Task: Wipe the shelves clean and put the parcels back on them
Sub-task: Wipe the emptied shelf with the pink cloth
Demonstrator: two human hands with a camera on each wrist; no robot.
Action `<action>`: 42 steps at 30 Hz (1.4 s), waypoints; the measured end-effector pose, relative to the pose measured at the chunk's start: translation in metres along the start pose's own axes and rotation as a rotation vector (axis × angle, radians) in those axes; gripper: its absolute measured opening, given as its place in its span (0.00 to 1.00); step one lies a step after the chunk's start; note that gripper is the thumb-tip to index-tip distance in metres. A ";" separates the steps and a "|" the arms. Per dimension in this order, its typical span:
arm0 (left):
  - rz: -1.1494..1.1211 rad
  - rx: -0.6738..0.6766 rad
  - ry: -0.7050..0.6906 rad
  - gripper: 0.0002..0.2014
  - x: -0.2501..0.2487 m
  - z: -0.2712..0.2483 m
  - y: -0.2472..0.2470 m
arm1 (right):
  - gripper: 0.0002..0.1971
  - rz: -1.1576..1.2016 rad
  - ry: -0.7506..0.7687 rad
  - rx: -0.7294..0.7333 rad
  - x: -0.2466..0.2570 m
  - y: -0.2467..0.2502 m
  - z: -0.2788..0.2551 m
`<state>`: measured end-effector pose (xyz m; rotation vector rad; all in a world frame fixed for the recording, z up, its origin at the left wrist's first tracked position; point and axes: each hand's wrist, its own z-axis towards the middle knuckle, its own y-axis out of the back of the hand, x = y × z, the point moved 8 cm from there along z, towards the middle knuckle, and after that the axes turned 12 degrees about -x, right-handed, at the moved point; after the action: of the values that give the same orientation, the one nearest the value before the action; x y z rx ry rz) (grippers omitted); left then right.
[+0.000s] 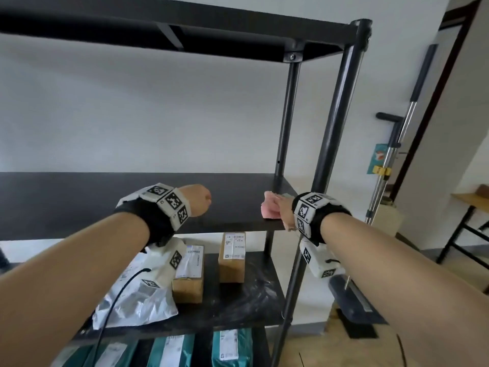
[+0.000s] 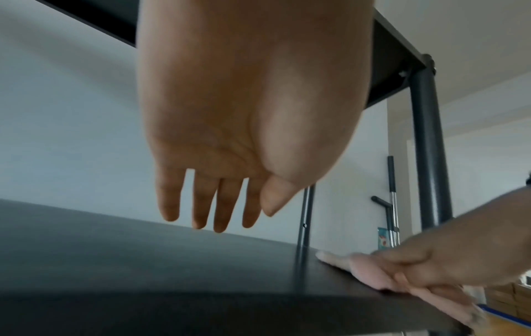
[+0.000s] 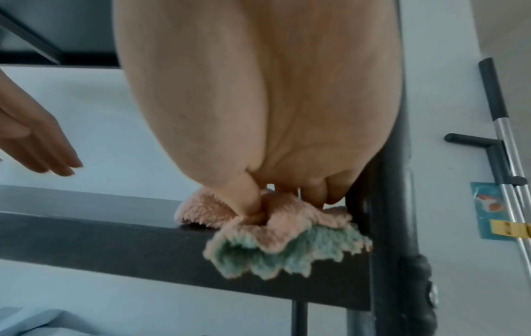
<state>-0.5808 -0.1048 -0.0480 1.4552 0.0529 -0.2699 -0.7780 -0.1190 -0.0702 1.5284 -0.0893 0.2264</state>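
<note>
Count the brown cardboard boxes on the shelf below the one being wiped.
2. One cardboard box stands beside the grey plastic mailer bag; the other box stands to its right, apart. The left arm may hide more.

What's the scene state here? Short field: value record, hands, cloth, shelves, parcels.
left hand: empty, fingers straight, above the middle shelf, not touching it
right hand: grips the cloth at the shelf's front right corner
cloth: pink over green, on the shelf, part hanging over the front edge
middle shelf: no parcels in view
lower shelf: two brown boxes, one white mailer bag
bottom level: teal parcels
beside unit: mop handle
</note>
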 end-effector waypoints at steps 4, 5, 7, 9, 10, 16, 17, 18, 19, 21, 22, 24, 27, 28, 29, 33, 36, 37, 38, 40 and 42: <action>-0.017 -0.018 0.007 0.19 -0.031 -0.013 -0.017 | 0.21 -0.073 0.009 0.048 -0.004 0.000 -0.012; -0.002 -0.029 0.005 0.18 -0.037 -0.017 -0.019 | 0.21 -0.087 0.012 0.043 -0.006 0.000 -0.010; 0.008 -0.044 0.020 0.18 -0.040 -0.025 -0.024 | 0.11 -0.078 -0.005 0.034 -0.007 0.001 -0.011; 0.020 -0.048 0.028 0.19 -0.036 -0.033 -0.025 | 0.10 -0.113 -0.013 0.042 -0.005 0.001 -0.015; 0.026 -0.040 0.034 0.19 -0.031 -0.037 -0.026 | 0.14 -0.121 -0.021 0.035 -0.001 -0.001 -0.016; 0.125 -0.024 0.069 0.19 0.008 -0.067 -0.012 | 0.08 -0.208 -0.009 -0.043 0.019 0.002 -0.021; 0.123 -0.035 0.084 0.19 0.016 -0.073 -0.007 | 0.10 -0.195 -0.013 -0.076 0.027 0.005 -0.020; 0.109 -0.046 0.106 0.19 0.025 -0.080 -0.002 | 0.13 -0.165 -0.017 -0.086 0.035 0.005 -0.023; 0.095 -0.061 0.117 0.19 0.034 -0.087 0.003 | 0.16 -0.162 -0.004 -0.098 0.048 0.005 -0.025; 0.085 -0.076 0.126 0.18 0.055 -0.103 0.014 | 0.18 -0.148 0.015 -0.113 0.078 0.001 -0.032; 0.092 -0.074 0.130 0.18 0.068 -0.112 0.017 | 0.19 -0.144 0.031 -0.108 0.097 -0.004 -0.036; 0.129 -0.074 0.120 0.19 0.095 -0.132 0.024 | 0.19 -0.115 0.068 -0.089 0.138 -0.016 -0.046; 0.175 -0.081 0.143 0.20 0.150 -0.172 0.029 | 0.18 -0.087 0.149 -0.064 0.206 -0.041 -0.065; 0.187 -0.087 0.150 0.20 0.167 -0.185 0.030 | 0.18 -0.083 0.179 -0.055 0.228 -0.049 -0.072; 0.192 -0.090 0.161 0.20 0.187 -0.201 0.031 | 0.17 -0.082 0.204 -0.038 0.252 -0.058 -0.081; 0.193 -0.073 0.246 0.19 0.269 -0.261 0.030 | 0.16 -0.078 0.300 0.000 0.349 -0.098 -0.115; 0.176 -0.049 0.324 0.18 0.329 -0.306 0.027 | 0.16 -0.087 0.383 0.045 0.416 -0.132 -0.142; 0.175 -0.033 0.335 0.17 0.346 -0.320 0.025 | 0.16 -0.099 0.405 0.067 0.437 -0.143 -0.149; 0.177 -0.012 0.362 0.16 0.361 -0.335 0.025 | 0.16 -0.115 0.428 0.082 0.457 -0.153 -0.155; 0.171 0.011 0.422 0.17 0.394 -0.362 0.020 | 0.18 -0.136 0.461 0.100 0.496 -0.170 -0.166; 0.099 0.006 0.452 0.18 0.420 -0.385 0.017 | 0.20 -0.118 0.479 0.100 0.531 -0.182 -0.174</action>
<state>-0.1213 0.2133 -0.1611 1.4967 0.3450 0.1430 -0.2374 0.0977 -0.1508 1.5342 0.3959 0.5016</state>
